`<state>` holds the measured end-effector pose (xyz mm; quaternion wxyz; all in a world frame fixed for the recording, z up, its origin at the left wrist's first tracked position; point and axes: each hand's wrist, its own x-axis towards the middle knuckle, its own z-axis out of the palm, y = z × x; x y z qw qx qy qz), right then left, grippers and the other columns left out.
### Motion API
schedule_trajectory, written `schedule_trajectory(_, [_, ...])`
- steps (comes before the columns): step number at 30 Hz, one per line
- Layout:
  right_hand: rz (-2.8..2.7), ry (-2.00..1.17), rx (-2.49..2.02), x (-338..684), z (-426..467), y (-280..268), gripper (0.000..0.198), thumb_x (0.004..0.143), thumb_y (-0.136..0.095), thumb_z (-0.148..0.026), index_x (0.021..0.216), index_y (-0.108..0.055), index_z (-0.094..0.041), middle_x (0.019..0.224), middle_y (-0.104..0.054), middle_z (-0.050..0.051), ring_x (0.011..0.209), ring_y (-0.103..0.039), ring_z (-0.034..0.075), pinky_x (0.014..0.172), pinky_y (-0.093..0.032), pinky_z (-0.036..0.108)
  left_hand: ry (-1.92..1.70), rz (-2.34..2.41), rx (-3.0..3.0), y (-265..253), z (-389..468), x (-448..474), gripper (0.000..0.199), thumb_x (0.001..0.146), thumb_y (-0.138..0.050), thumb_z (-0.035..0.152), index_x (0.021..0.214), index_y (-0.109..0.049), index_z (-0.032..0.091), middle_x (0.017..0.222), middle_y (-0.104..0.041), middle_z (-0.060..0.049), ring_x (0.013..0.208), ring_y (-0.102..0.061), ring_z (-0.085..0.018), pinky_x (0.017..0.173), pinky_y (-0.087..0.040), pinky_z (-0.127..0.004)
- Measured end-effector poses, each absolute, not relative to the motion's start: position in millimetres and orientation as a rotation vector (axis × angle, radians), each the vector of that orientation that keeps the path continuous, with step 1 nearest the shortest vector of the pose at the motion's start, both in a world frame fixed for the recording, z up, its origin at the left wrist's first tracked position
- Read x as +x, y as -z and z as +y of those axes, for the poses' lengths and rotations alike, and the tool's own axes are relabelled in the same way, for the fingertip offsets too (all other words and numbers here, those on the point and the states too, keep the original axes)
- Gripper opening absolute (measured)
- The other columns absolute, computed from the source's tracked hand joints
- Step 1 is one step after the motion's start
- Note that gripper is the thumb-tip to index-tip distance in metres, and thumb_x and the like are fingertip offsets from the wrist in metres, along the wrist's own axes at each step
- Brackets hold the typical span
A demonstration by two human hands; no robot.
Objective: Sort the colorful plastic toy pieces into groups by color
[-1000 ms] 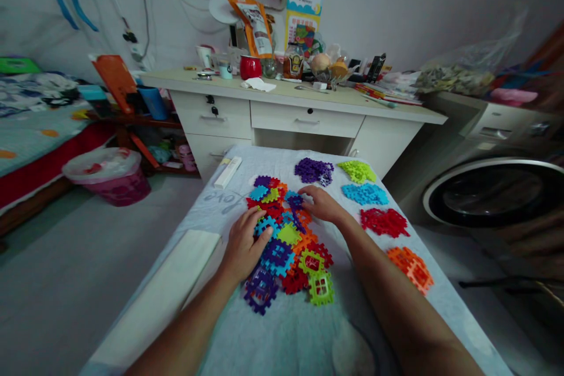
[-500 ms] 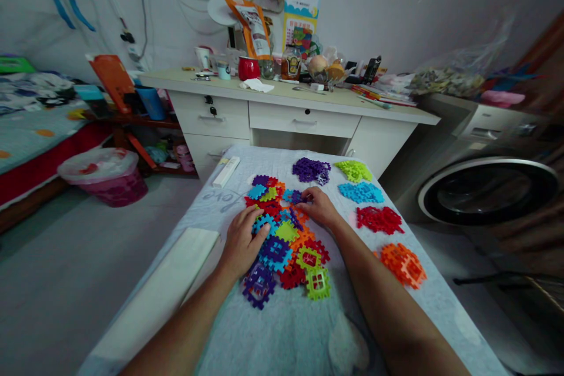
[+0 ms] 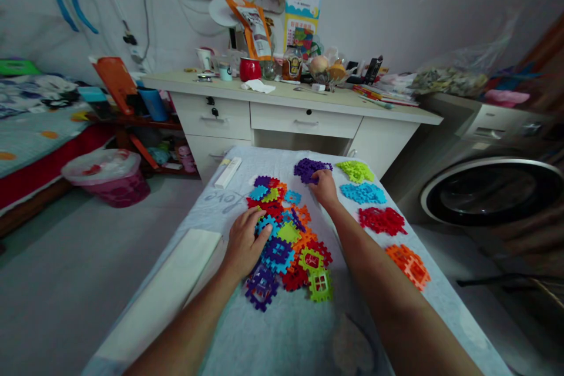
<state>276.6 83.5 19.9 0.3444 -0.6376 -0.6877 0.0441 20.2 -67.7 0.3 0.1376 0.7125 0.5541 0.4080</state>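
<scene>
Right hand (image 3: 324, 185) has swung off the mixed pile (image 3: 289, 233) to the purple pile (image 3: 306, 170) beyond it, likely delivering purple; its grip, can't tell! Left hand (image 3: 242, 241) lies loose on the mixed pile's left.

the right hand (image 3: 324, 187) has left the mixed heap of interlocking plastic tiles (image 3: 288, 234) and is now at the near edge of the purple tile pile (image 3: 308, 170), covering part of it. the purple tile it was handling is gone from the heap (whether the fingers still hold it is hidden), and a light-blue tile (image 3: 289, 195) it partly covered now lies exposed.
</scene>
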Motion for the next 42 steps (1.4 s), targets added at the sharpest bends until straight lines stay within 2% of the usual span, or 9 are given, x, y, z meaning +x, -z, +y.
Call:
schedule_trajectory(8, [-1.765,-0.035,-1.829,277.1,112.9,-29.0,0.027,0.074,-0.056,-0.006,0.095,-0.070,-0.015,0.113,-0.061,0.015,0.108,-0.053,0.027,0.101,-0.038,0.039,-1.173,1.610,2.046,-1.1,-69.2,20.2,0.036,0.093,-0.050,0.043,0.120,-0.061,0.022,0.131,-0.060,-0.010,0.126,-0.053,-0.026,0.109,-0.040,-0.049])
schedule_trajectory(13, [-1.730,-0.084,-1.687,275.7,108.6,-18.7,0.036,0.070,-0.051,-0.002,0.100,-0.070,-0.013,0.116,-0.061,0.015,0.115,-0.052,0.026,0.106,-0.038,0.039,-1.166,1.626,2.049,-1.5,-69.7,20.2,0.037,0.093,-0.048,0.045,0.120,-0.061,0.023,0.132,-0.060,-0.010,0.126,-0.053,-0.027,0.108,-0.040,-0.051])
schedule_trajectory(17, [-1.687,-0.086,-1.597,278.9,89.0,-12.2,0.036,0.071,-0.052,-0.005,0.102,-0.069,-0.015,0.124,-0.058,0.013,0.120,-0.051,0.026,0.108,-0.038,0.040,-1.161,1.634,2.059,-0.9,-69.7,20.3,0.037,0.092,-0.050,0.045,0.120,-0.061,0.023,0.132,-0.060,-0.010,0.126,-0.053,-0.027,0.108,-0.040,-0.050])
schedule_trajectory(19, [-1.714,-0.112,-1.589,280.4,76.4,-13.1,0.034,0.074,-0.051,-0.007,0.102,-0.069,-0.015,0.122,-0.059,0.013,0.116,-0.054,0.025,0.105,-0.041,0.038,-1.167,1.622,2.063,-0.2,-69.4,20.4,0.037,0.092,-0.051,0.045,0.120,-0.061,0.023,0.133,-0.060,-0.010,0.127,-0.053,-0.027,0.108,-0.040,-0.050])
schedule_trajectory(23, [-1.854,-0.300,-1.605,275.0,52.6,-17.5,0.025,0.082,-0.053,-0.013,0.100,-0.069,-0.016,0.101,-0.068,0.009,0.092,-0.062,0.021,0.090,-0.048,0.035,-1.181,1.575,2.065,0.4,-69.1,20.6,0.037,0.092,-0.051,0.044,0.121,-0.060,0.022,0.134,-0.059,-0.011,0.128,-0.052,-0.026,0.110,-0.040,-0.049])
schedule_trajectory(26, [-1.944,-0.372,-1.569,263.4,39.4,-15.4,0.023,0.084,-0.058,-0.020,0.105,-0.069,-0.017,0.106,-0.070,0.009,0.097,-0.063,0.021,0.092,-0.047,0.034,-1.195,1.554,2.057,-0.8,-70.1,20.7,0.038,0.092,-0.051,0.044,0.122,-0.060,0.021,0.136,-0.057,-0.011,0.129,-0.051,-0.026,0.111,-0.040,-0.049])
schedule_trajectory(32, [-2.108,-0.358,-1.560,247.8,29.1,-6.1,0.040,0.082,-0.070,-0.032,0.119,-0.066,-0.018,0.120,-0.069,0.010,0.111,-0.059,0.026,0.100,-0.041,0.038,-1.199,1.538,2.030,-4.4,-72.6,20.5,0.038,0.093,-0.051,0.044,0.122,-0.059,0.021,0.137,-0.055,-0.012,0.131,-0.050,-0.026,0.112,-0.039,-0.048])
schedule_trajectory(39, [-2.085,-0.429,-1.467,250.8,28.0,-8.5,0.020,0.088,-0.061,-0.028,0.105,-0.069,-0.020,0.110,-0.072,0.007,0.103,-0.062,0.021,0.094,-0.042,0.032,-1.190,1.541,2.022,-4.2,-71.3,21.5,0.037,0.092,-0.052,0.044,0.121,-0.059,0.022,0.137,-0.055,-0.011,0.131,-0.049,-0.026,0.112,-0.039,-0.049])
schedule_trajectory(42, [-1.980,-0.460,-1.487,251.7,26.0,-9.9,0.022,0.095,-0.048,-0.030,0.099,-0.068,-0.020,0.099,-0.072,0.006,0.092,-0.062,0.019,0.084,-0.043,0.028,-1.180,1.540,2.028,-3.5,-70.7,21.3,0.039,0.093,-0.051,0.045,0.122,-0.059,0.020,0.138,-0.055,-0.013,0.131,-0.049,-0.027,0.112,-0.039,-0.049])
